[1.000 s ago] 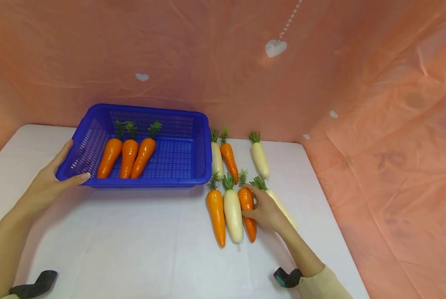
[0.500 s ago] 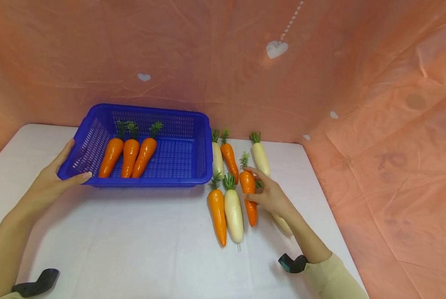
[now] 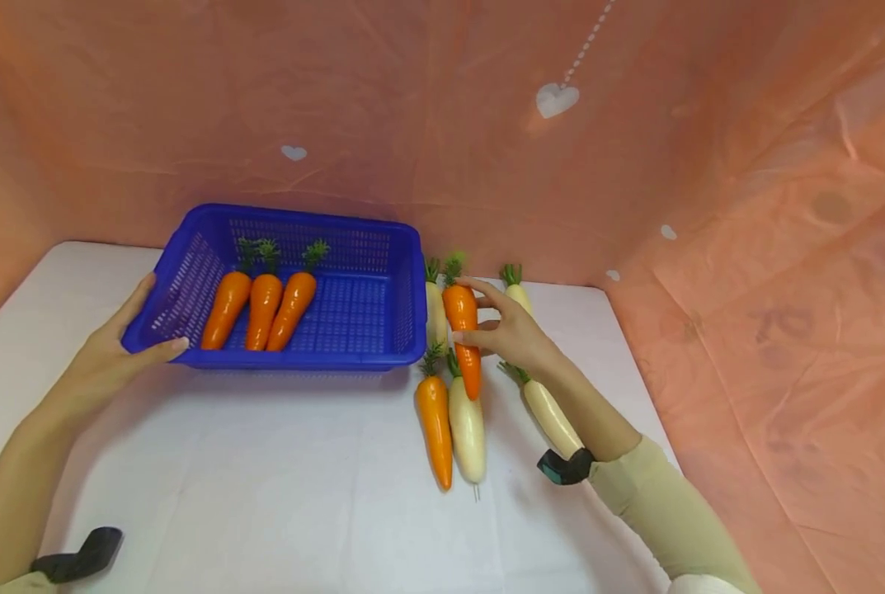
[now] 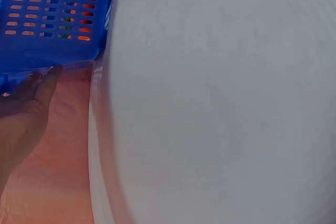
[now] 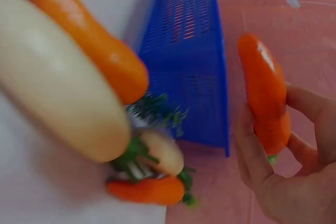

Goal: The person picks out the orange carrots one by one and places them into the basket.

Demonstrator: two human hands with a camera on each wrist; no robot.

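Note:
My left hand point(image 3: 111, 351) grips the near left corner of a blue plastic basket point(image 3: 308, 360), its thumb over the rim. Three orange carrots lie side by side in the basket's left half, including one carrot point(image 3: 291, 309) nearest the middle. Between thumb and fingers my right hand point(image 3: 512, 330) holds another carrot point(image 3: 463, 318), raised above the table just right of the basket. In the right wrist view this held carrot point(image 5: 262, 87) stands apart from the basket wall. Below it lie a white radish point(image 3: 468, 437) and a carrot point(image 3: 435, 433), partly overlapped in the head view.
Another white radish point(image 3: 436, 313) lies against the basket's right side. A radish point(image 3: 516, 293) at the back is partly hidden by my right hand, and one radish point(image 3: 552, 412) lies under my forearm. Orange cloth point(image 3: 442, 124) hangs behind the white table point(image 3: 264, 478).
My right hand has lifted the carrot off the table from beside the white radish and carried it up and left toward the basket. The left hand keeps its grip on the basket.

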